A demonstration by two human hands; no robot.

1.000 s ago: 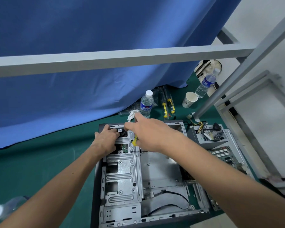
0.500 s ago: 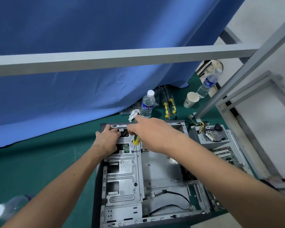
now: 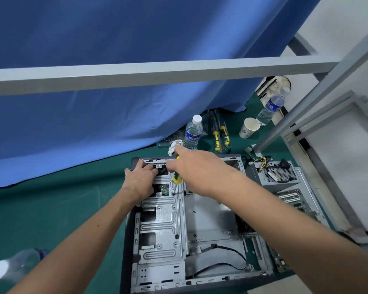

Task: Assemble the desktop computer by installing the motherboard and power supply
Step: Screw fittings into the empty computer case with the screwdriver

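Both forearms bare, no sleeves; left hand [image 3: 141, 179], right hand [image 3: 194, 169] ungloved.
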